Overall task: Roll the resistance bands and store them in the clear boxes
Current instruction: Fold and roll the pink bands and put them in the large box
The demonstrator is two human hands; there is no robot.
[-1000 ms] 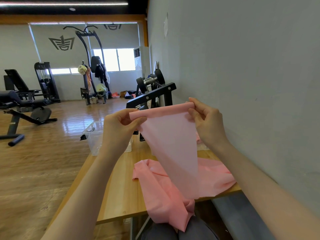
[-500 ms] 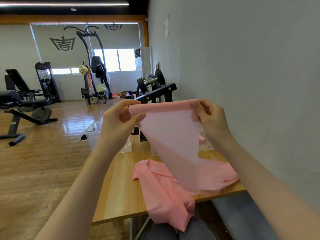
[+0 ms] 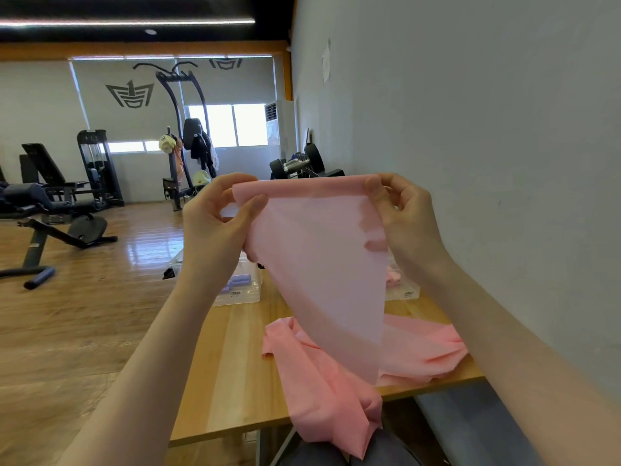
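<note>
Near the middle of the frame, the left hand (image 3: 218,227) and the right hand (image 3: 408,216) hold up the top edge of a pink resistance band (image 3: 322,264), one at each corner. The left thumb and fingers pinch the upper left corner, and the right hand's curled fingers pinch the upper right corner, with some fingertips showing faintly through the thin material. The top edge looks folded or rolled over into a narrow, darker strip running between the two hands. From there the band hangs down as a translucent sheet that narrows toward the lower middle of the frame, where the rest of it lies crumpled on the wooden bench (image 3: 235,381) and spills over the near edge toward the person's lap. Behind the left hand, a clear box (image 3: 242,290) stands on the bench and holds purple rolls; a second clear box (image 3: 401,287), partly hidden behind the band and the right wrist, sits toward the grey wall (image 3: 470,129) on the right and has something pink inside. Gym machines (image 3: 60,196) stand on the wooden floor in the left of the frame.
</note>
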